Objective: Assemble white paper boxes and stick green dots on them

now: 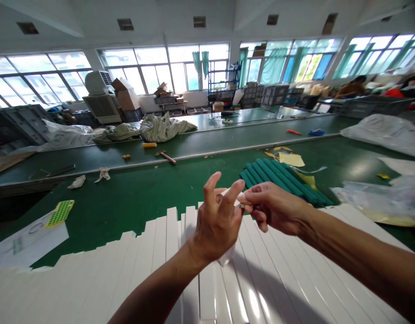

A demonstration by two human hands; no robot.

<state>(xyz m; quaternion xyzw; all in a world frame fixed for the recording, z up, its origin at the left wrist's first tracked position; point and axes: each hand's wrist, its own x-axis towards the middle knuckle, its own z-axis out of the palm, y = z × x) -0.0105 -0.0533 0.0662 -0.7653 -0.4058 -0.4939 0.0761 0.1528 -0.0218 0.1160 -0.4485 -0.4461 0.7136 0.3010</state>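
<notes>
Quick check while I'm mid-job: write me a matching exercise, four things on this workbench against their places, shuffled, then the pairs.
1. long glossy white pieces
2. dark green ribbed tubes
3. yellow sheet with green dots
4. brown-handled hammer

A. partly over white paper
B. near an orange-yellow cylinder
C. side by side under the left hand
D. just beyond the right hand

Pairs: 1-C, 2-D, 3-A, 4-B.
</notes>
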